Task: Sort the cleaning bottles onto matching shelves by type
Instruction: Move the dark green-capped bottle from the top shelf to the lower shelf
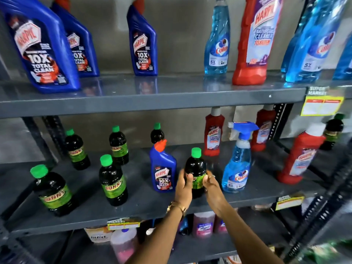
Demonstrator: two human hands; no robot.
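A dark bottle with a green cap (196, 168) stands at the front of the middle shelf (144, 208). My left hand (184, 185) grips its left side and my right hand (210, 182) touches its right side. A blue Harpic bottle (163, 168) stands just to its left and a blue Colin spray bottle (237, 164) to its right. Several more dark green-capped bottles (112, 181) stand on the left half of that shelf. Red Harpic bottles (214, 136) stand behind and to the right.
The upper shelf (152, 100) carries blue Harpic bottles (142, 42) on the left, blue Colin refills (217, 39) and a red Harpic bottle (255, 40) on the right. Yellow price tags (322, 104) hang on the shelf edges. A lower shelf holds pouches and jars (202, 223).
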